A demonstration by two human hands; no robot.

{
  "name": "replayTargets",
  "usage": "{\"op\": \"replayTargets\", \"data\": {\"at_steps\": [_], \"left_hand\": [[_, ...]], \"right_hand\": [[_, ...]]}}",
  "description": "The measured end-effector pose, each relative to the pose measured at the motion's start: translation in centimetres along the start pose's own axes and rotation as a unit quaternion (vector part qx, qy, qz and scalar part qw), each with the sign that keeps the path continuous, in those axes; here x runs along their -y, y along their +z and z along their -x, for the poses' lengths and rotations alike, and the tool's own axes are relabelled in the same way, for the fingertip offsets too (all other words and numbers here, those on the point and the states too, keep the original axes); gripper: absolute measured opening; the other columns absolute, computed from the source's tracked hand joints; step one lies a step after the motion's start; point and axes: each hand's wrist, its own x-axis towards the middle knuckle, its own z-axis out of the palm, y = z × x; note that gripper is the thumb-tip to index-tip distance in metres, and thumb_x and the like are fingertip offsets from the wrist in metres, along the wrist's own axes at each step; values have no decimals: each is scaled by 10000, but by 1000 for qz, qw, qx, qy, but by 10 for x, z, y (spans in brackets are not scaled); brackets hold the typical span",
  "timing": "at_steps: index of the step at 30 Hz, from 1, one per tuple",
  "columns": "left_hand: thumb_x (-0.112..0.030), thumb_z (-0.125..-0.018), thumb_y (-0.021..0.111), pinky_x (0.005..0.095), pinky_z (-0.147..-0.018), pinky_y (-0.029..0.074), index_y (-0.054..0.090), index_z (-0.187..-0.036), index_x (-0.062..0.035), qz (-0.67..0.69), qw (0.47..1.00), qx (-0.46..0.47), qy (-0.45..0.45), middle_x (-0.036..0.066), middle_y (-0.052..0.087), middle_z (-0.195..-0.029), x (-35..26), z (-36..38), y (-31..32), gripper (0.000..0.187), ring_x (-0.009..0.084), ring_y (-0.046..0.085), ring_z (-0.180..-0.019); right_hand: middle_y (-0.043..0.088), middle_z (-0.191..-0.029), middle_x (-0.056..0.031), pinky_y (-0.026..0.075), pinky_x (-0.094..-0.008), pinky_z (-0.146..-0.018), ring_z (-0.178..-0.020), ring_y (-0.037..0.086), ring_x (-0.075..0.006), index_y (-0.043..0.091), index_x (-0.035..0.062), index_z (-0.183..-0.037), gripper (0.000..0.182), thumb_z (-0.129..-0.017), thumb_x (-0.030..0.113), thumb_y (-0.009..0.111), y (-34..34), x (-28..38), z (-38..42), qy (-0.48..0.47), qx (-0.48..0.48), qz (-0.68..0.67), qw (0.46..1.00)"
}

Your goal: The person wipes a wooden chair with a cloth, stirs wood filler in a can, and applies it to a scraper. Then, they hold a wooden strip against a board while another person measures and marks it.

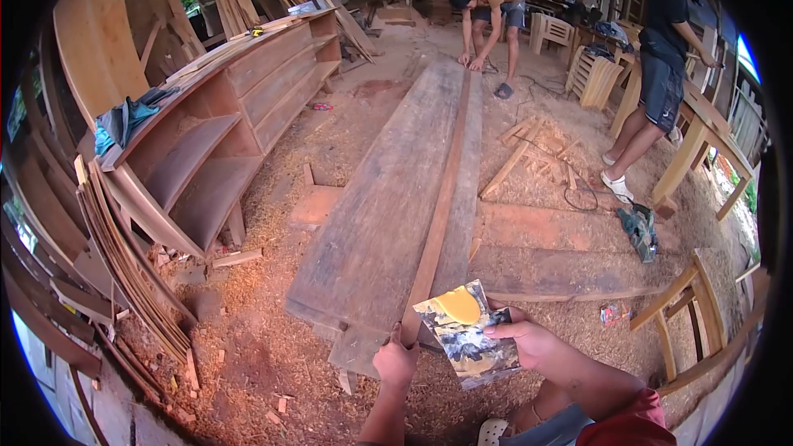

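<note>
My left hand (396, 363) is closed around the near end of a long, narrow wooden strip (435, 239), thumb on top. The strip lies lengthwise over a wide, dark wooden slab (363, 231). In my right hand (529, 340) is a flat rectangular board (479, 355) smeared with black, white and yellow, gripped by its right edge with the thumb on its face. A rounded patch of yellow paste (458, 304) covers its upper part. At the far end of the slab, a bent-over co-worker (491, 0) has both hands at the strip.
A wooden shelf unit (273, 83) with a blue-green cloth (124, 122) stands left. On the right are another person (665, 49), a green power tool (638, 233), a cable (581, 198) and a chair frame (690, 314). Shavings cover the floor.
</note>
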Motion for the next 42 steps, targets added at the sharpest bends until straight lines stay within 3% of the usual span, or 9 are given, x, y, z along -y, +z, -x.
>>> {"op": "replayTargets", "data": {"at_steps": [9, 18, 42], "left_hand": [[-364, -712, 690, 447, -662, 529, 550, -1251, -124, -6, 1000, -2, -1, 175, 674, -804, -1, 0, 2, 607, 347, 661, -701], [-340, -703, 700, 439, -661, 532, 555, -1243, -114, -4, 1000, -9, 1, 174, 674, -824, -5, 2, 1, 603, 344, 661, -710], [-350, -653, 726, 427, -726, 539, 607, -1188, -134, 0, 999, -7, -33, 176, 681, -843, -7, -1, 0, 589, 344, 669, -770]], "right_hand": [[596, -1149, -133, 500, -384, -901, -1036, 604, -228, 324, 35, -1394, 690, -766, -53, 597, -7, 1, 3, 2, -40, 1, 999], [604, -1136, -131, 495, -369, -900, -1028, 608, -216, 385, -1, -1336, 602, -772, -52, 590, -8, 0, 0, -38, 26, -20, 999], [592, -1167, -129, 480, -368, -911, -1051, 596, -219, 320, 35, -1399, 695, -769, -50, 599, -18, -4, -4, -15, 20, -22, 999]]}}
